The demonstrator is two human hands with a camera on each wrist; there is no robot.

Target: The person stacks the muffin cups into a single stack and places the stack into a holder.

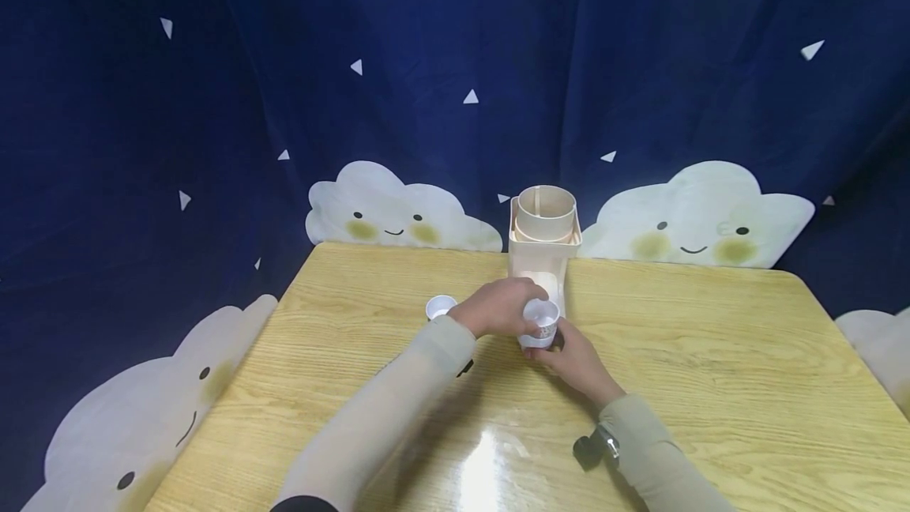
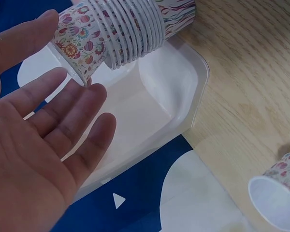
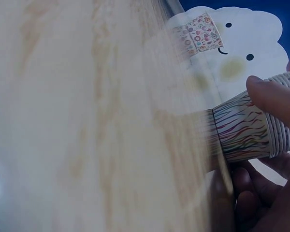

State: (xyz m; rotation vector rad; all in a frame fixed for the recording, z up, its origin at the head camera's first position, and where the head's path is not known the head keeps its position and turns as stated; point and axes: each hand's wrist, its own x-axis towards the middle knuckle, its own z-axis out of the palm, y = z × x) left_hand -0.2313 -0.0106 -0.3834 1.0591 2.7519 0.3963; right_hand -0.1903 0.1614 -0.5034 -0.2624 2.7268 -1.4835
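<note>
A nested stack of small paper cups stands on the wooden table in front of a cream plastic dispenser. The lowest cup has coloured wavy lines. My left hand pinches the top floral paper cup near its rim, the thumb on one side and fingertips on the other. This cup sits raised above the close-set rims below it. Low on the stack, my right hand grips it, thumb across the side and fingers round the base. A single floral cup stands upright left of the left hand.
An open round tube tops the dispenser at the table's back edge. Behind hangs a dark blue curtain with white triangles and smiling clouds. A watch is on the right wrist.
</note>
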